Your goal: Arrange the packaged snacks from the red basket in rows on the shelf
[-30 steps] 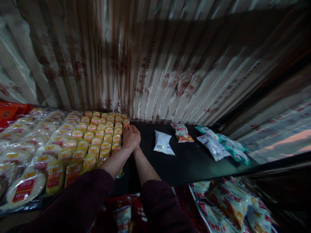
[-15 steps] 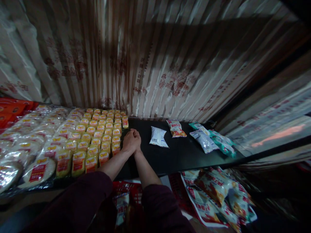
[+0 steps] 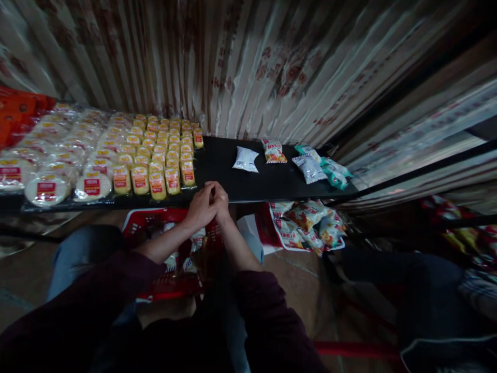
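Pulled back to the front edge of the shelf [image 3: 225, 166], my left hand [image 3: 200, 207] and right hand [image 3: 220, 199] clasp each other, holding nothing I can see, above the basket [image 3: 135, 224] of packets. Beyond, yellow packs [image 3: 155, 155] fill the shelf's left; its right holds only loose packets [image 3: 245, 159].

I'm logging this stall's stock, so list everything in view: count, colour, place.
shelf: one, black, across the middle
yellow packets: many, yellow, rows on the shelf's left
round packets: many, white with red labels, farther left
orange packs: few, orange, far left
loose packets: about five, white, red-yellow, grey, green, shelf's right
basket: one, red, below the shelf
bags: heap, red and yellow, under the shelf's right
sheet: one, striped cream-brown, behind the shelf
left hand: one, bare, clasped with the right hand at the shelf's front edge
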`<move>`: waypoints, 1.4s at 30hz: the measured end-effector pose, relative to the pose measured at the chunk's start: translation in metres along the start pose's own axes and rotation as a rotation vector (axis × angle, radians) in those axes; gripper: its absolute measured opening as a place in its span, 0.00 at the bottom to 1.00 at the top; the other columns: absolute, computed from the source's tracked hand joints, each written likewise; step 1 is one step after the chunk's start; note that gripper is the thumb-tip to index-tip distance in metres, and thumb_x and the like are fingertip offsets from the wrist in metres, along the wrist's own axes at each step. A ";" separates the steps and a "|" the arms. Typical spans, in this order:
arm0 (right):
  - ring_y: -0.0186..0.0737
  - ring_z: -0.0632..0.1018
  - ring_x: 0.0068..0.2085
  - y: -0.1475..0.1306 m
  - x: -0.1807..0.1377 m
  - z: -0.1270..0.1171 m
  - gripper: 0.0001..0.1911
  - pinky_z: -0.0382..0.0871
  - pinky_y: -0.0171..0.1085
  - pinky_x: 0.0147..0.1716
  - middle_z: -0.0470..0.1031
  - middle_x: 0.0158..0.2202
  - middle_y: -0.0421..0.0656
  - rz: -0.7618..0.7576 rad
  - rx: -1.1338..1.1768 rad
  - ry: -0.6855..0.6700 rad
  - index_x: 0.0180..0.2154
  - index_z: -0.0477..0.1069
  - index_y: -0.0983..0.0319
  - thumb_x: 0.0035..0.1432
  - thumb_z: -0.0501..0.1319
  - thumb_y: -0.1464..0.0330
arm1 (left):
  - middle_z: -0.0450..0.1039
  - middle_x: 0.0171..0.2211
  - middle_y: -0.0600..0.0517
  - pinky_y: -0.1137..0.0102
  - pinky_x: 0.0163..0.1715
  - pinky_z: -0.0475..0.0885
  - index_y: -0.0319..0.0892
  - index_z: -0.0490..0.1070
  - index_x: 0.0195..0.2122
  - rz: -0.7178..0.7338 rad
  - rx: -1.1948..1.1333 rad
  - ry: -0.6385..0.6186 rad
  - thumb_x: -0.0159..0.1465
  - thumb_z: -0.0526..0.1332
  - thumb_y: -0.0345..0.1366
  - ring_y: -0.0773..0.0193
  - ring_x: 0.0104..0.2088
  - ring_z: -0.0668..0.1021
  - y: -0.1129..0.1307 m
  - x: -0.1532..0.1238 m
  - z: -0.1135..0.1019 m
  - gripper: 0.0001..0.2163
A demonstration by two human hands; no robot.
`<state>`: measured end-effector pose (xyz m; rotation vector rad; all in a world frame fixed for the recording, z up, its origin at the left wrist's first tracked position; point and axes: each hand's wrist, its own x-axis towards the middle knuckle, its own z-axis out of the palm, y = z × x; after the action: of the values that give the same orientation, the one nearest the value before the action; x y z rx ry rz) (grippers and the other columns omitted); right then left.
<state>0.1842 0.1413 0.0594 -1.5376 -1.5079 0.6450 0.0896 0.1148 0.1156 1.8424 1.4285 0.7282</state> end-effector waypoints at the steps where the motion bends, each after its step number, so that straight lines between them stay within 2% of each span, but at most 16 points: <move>1: 0.37 0.75 0.43 -0.007 -0.016 -0.001 0.18 0.67 0.35 0.46 0.75 0.40 0.41 -0.001 -0.040 -0.002 0.45 0.70 0.60 0.54 0.50 0.75 | 0.71 0.52 0.44 0.61 0.53 0.66 0.39 0.63 0.56 0.030 -0.007 -0.011 0.60 0.56 0.37 0.55 0.52 0.72 -0.005 -0.015 -0.003 0.23; 3: 0.38 0.74 0.46 -0.019 -0.047 -0.002 0.20 0.67 0.35 0.48 0.75 0.45 0.43 0.027 -0.150 -0.032 0.47 0.69 0.61 0.55 0.49 0.75 | 0.69 0.55 0.46 0.61 0.56 0.64 0.40 0.63 0.57 0.077 -0.039 -0.038 0.60 0.55 0.38 0.56 0.54 0.71 -0.022 -0.042 -0.006 0.23; 5: 0.38 0.75 0.48 -0.025 -0.075 -0.001 0.21 0.66 0.34 0.49 0.75 0.48 0.43 0.084 -0.290 -0.158 0.49 0.69 0.60 0.57 0.47 0.75 | 0.71 0.54 0.48 0.64 0.56 0.64 0.43 0.67 0.54 0.068 -0.094 -0.106 0.63 0.51 0.39 0.59 0.54 0.71 -0.046 -0.066 -0.004 0.19; 8: 0.39 0.76 0.49 -0.017 -0.102 0.002 0.20 0.68 0.34 0.47 0.76 0.49 0.42 0.180 -0.590 -0.542 0.50 0.69 0.57 0.59 0.50 0.73 | 0.75 0.49 0.51 0.66 0.54 0.67 0.45 0.69 0.51 -0.121 -0.079 -0.276 0.64 0.50 0.37 0.61 0.50 0.75 -0.084 -0.094 0.007 0.17; 10: 0.42 0.77 0.49 -0.006 -0.111 0.002 0.17 0.69 0.35 0.46 0.77 0.48 0.45 0.220 -0.749 -0.753 0.49 0.71 0.58 0.59 0.53 0.72 | 0.74 0.51 0.50 0.66 0.53 0.67 0.44 0.68 0.52 -0.217 0.004 -0.422 0.61 0.52 0.35 0.61 0.50 0.75 -0.104 -0.110 0.016 0.18; 13: 0.47 0.77 0.50 0.007 -0.117 0.001 0.16 0.69 0.38 0.46 0.77 0.49 0.52 0.242 -0.841 -0.855 0.48 0.72 0.62 0.59 0.55 0.70 | 0.74 0.52 0.47 0.64 0.52 0.68 0.43 0.68 0.53 -0.277 0.082 -0.501 0.58 0.57 0.35 0.56 0.51 0.75 -0.119 -0.134 0.030 0.20; 15: 0.48 0.77 0.50 0.011 -0.120 0.001 0.17 0.70 0.39 0.46 0.76 0.50 0.52 0.239 -0.869 -0.912 0.49 0.72 0.62 0.57 0.58 0.69 | 0.73 0.53 0.47 0.63 0.52 0.68 0.44 0.67 0.55 -0.247 0.079 -0.533 0.55 0.61 0.37 0.54 0.53 0.73 -0.124 -0.149 0.040 0.24; 17: 0.47 0.78 0.49 0.013 -0.124 0.004 0.18 0.71 0.38 0.45 0.77 0.49 0.51 0.234 -0.881 -0.966 0.49 0.73 0.61 0.55 0.60 0.67 | 0.67 0.59 0.46 0.63 0.56 0.64 0.44 0.62 0.59 -0.203 0.115 -0.547 0.54 0.62 0.38 0.53 0.59 0.67 -0.126 -0.159 0.049 0.29; 20: 0.47 0.78 0.49 0.014 -0.127 0.011 0.17 0.72 0.37 0.44 0.77 0.48 0.54 0.232 -0.902 -0.985 0.48 0.73 0.64 0.56 0.60 0.68 | 0.56 0.64 0.41 0.63 0.60 0.57 0.39 0.57 0.62 -0.267 0.220 -0.528 0.56 0.58 0.35 0.53 0.65 0.58 -0.131 -0.163 0.061 0.31; 22: 0.48 0.77 0.50 0.018 -0.128 0.015 0.17 0.71 0.36 0.45 0.76 0.49 0.56 0.226 -0.911 -0.971 0.48 0.73 0.67 0.57 0.59 0.70 | 0.54 0.65 0.39 0.64 0.61 0.56 0.37 0.54 0.63 -0.304 0.247 -0.526 0.57 0.57 0.33 0.53 0.65 0.58 -0.132 -0.160 0.065 0.31; 25: 0.47 0.77 0.51 0.026 -0.127 0.017 0.18 0.70 0.35 0.46 0.76 0.49 0.56 0.216 -0.907 -0.944 0.49 0.72 0.68 0.56 0.60 0.70 | 0.61 0.62 0.41 0.66 0.56 0.62 0.39 0.54 0.63 -0.293 0.244 -0.539 0.56 0.60 0.34 0.55 0.61 0.66 -0.131 -0.155 0.064 0.32; 28: 0.45 0.77 0.50 0.032 -0.126 0.018 0.19 0.70 0.33 0.46 0.76 0.49 0.54 0.217 -0.891 -0.909 0.49 0.72 0.67 0.55 0.61 0.70 | 0.70 0.55 0.43 0.69 0.48 0.67 0.41 0.64 0.57 -0.319 0.275 -0.537 0.56 0.60 0.35 0.56 0.53 0.73 -0.130 -0.150 0.057 0.25; 31: 0.42 0.78 0.50 0.034 -0.124 0.020 0.17 0.70 0.32 0.46 0.77 0.48 0.49 0.222 -0.864 -0.874 0.48 0.73 0.63 0.57 0.59 0.69 | 0.76 0.47 0.44 0.68 0.44 0.68 0.43 0.69 0.51 -0.364 0.318 -0.491 0.58 0.57 0.36 0.56 0.47 0.77 -0.133 -0.145 0.051 0.18; 34: 0.42 0.78 0.49 0.033 -0.122 0.023 0.15 0.70 0.31 0.44 0.78 0.48 0.48 0.240 -0.850 -0.821 0.47 0.74 0.62 0.60 0.56 0.67 | 0.78 0.42 0.48 0.69 0.41 0.69 0.46 0.71 0.47 -0.397 0.344 -0.456 0.59 0.56 0.37 0.59 0.43 0.78 -0.138 -0.139 0.048 0.15; 37: 0.43 0.79 0.48 0.034 -0.120 0.024 0.16 0.71 0.32 0.43 0.78 0.47 0.50 0.264 -0.850 -0.757 0.47 0.74 0.64 0.63 0.53 0.65 | 0.79 0.42 0.50 0.70 0.41 0.69 0.47 0.72 0.47 -0.410 0.364 -0.424 0.59 0.55 0.39 0.60 0.43 0.78 -0.141 -0.132 0.045 0.15; 42: 0.45 0.78 0.48 0.040 -0.119 0.024 0.16 0.70 0.34 0.44 0.77 0.46 0.56 0.305 -0.862 -0.701 0.47 0.73 0.68 0.61 0.54 0.71 | 0.77 0.47 0.46 0.68 0.43 0.69 0.45 0.70 0.52 -0.429 0.410 -0.364 0.59 0.54 0.42 0.57 0.47 0.77 -0.149 -0.117 0.030 0.20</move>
<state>0.1689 0.0350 -0.0106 -2.3786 -2.2839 0.8123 -0.0026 0.0196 -0.0231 1.7453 1.7231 -0.1188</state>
